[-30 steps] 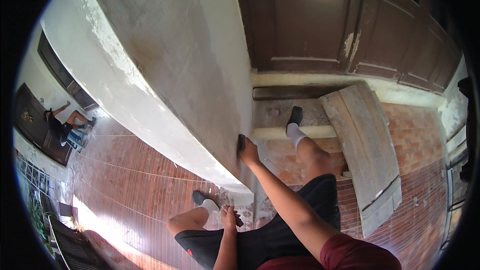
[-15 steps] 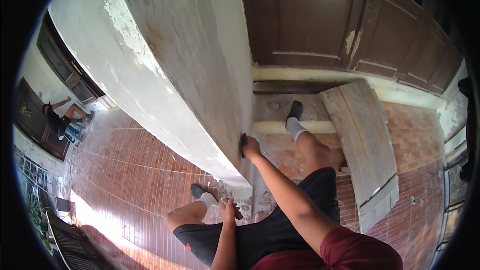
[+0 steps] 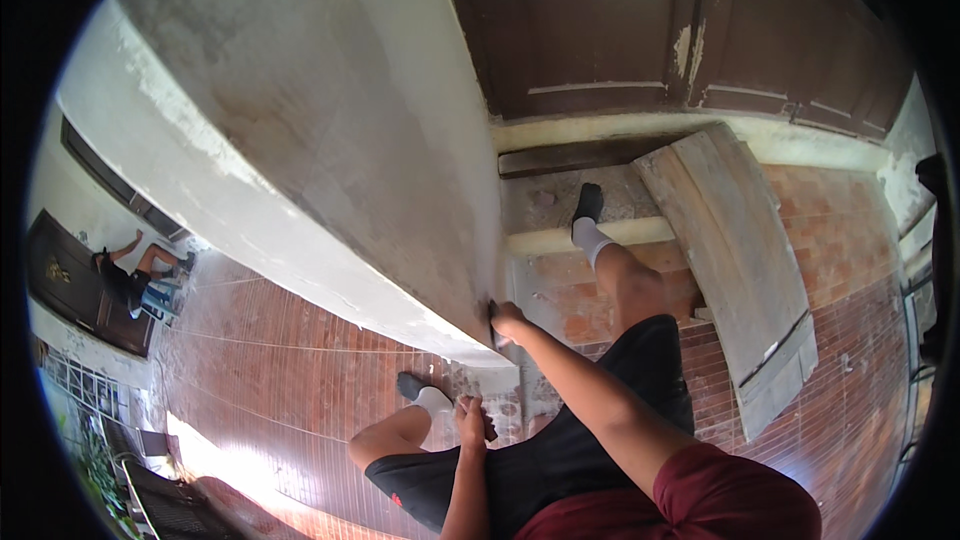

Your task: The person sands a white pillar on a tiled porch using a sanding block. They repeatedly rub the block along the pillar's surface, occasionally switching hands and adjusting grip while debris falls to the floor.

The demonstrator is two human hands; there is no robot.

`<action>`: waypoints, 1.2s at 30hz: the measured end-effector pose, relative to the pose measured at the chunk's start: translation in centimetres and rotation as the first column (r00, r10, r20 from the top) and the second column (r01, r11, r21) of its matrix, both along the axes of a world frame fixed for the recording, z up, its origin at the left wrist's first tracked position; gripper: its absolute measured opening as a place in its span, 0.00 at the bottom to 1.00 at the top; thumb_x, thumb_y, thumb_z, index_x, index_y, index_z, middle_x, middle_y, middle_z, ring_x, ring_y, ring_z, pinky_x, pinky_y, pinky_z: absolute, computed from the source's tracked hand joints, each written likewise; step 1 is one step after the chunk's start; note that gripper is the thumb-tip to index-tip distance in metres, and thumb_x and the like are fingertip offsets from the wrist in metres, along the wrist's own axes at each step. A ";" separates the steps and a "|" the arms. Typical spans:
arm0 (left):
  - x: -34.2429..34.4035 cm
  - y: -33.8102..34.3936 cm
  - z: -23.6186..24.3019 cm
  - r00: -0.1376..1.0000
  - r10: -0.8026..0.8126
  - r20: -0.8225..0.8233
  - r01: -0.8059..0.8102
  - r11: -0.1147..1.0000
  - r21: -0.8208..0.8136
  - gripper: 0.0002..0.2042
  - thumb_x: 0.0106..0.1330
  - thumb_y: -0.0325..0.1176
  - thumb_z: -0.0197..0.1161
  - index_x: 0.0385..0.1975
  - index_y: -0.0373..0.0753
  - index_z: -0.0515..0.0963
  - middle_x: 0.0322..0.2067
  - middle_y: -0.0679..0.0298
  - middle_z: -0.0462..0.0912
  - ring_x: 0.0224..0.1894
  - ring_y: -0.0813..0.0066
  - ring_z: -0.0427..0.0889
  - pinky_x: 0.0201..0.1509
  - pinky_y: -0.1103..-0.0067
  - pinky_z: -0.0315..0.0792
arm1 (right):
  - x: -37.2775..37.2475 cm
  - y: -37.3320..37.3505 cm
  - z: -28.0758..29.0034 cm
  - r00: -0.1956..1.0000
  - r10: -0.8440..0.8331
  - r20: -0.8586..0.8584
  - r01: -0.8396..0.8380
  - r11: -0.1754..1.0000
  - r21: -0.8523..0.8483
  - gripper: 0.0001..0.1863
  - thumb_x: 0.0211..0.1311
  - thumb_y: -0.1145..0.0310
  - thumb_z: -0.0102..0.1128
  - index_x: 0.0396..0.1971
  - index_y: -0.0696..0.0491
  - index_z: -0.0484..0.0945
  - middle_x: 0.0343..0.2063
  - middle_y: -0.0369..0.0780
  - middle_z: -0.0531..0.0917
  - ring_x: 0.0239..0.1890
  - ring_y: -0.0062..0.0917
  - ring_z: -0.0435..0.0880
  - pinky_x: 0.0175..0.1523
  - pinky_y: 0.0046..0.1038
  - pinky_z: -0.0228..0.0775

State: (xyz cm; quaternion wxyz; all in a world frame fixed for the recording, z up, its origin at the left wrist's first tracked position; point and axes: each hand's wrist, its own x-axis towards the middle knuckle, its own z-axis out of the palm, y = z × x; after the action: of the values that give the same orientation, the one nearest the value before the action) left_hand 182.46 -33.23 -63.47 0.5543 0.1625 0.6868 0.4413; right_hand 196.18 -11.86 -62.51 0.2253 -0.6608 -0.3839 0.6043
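- Two hands are in view, and both are your own: your right hand (image 3: 508, 320) is stretched forward to the corner edge of the grey, rough plastered wall (image 3: 330, 130), and your left hand (image 3: 470, 418) rests low, near your left knee.
- Your right hand is pressed against the wall's lower corner with the fingers curled together around something small and dark (image 3: 493, 312). It seems to be a tool or a pad held flat to the plaster, but it is too small to tell what kind.
- The wall is directly before you and to your left; its white lower band (image 3: 330, 285) runs down to the red brick-tile floor (image 3: 270, 380). The arm is held nearly straight, probably so that you can press on this edge from your low position.
- Your left hand looks closed, with the fingers together, just above the floor beside the white sock and dark shoe (image 3: 420, 392). I cannot tell whether it holds anything.
- Your right foot, also in a white sock and dark shoe (image 3: 588, 212), stands on the pale stone doorstep (image 3: 560, 220), which seems to give you balance while you lean.
- A long grey wooden board (image 3: 735, 260) lies slanted from the doorstep down to the floor, on your right side.
- Behind it are the dark brown wooden doors (image 3: 640, 30).
- Far on the left another person (image 3: 135, 275) sits on the ground, well apart from you.
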 end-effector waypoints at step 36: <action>3.5 9.9 20.4 0.893 0.315 -0.321 -0.032 0.757 0.653 0.49 0.46 0.31 0.75 0.67 0.38 0.50 0.52 0.58 0.70 0.50 0.67 0.74 0.46 0.78 0.72 | 17.2 2.7 4.2 0.873 0.377 0.310 -0.468 0.826 0.314 0.19 0.58 0.70 0.48 0.50 0.57 0.72 0.45 0.57 0.78 0.50 0.52 0.75 0.55 0.45 0.68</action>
State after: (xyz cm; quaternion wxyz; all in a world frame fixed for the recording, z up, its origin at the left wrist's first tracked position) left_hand 185.94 -23.33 -43.10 0.2650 0.3621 0.6113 0.6519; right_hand 213.41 -9.15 -58.36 0.1614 -0.5687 -0.6549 0.4708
